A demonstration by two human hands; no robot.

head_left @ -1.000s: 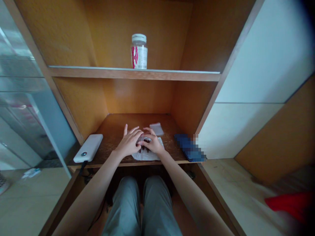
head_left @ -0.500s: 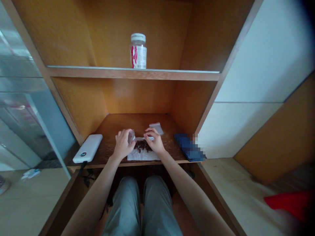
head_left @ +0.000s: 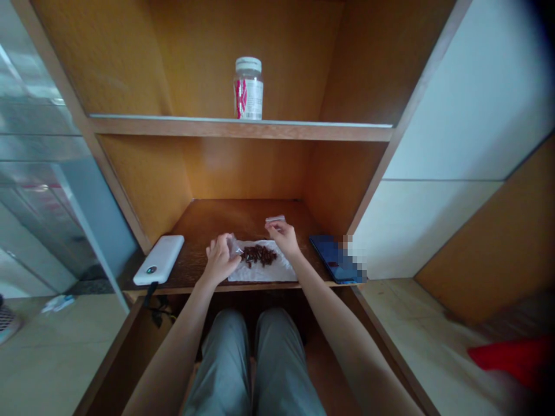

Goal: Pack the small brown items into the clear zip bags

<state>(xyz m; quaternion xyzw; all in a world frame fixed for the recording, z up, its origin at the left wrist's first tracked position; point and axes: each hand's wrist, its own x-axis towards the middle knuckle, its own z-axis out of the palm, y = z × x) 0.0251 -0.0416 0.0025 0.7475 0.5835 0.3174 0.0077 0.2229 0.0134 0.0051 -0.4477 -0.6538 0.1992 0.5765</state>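
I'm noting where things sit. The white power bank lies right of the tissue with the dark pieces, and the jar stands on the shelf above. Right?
Not quite. The white power bank lies left of the tissue with the dark pieces, beyond the left hand holding a clear bag. The jar does stand on the shelf above. The head view shows it.

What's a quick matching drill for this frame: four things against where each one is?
Things:
1. jar
2. white power bank
3. clear bag
4. dark brown pieces

Places:
A. on the white tissue
B. on the upper shelf
C. in the left hand
D. at the left end of the lower shelf

Pairs: 1-B, 2-D, 3-C, 4-A
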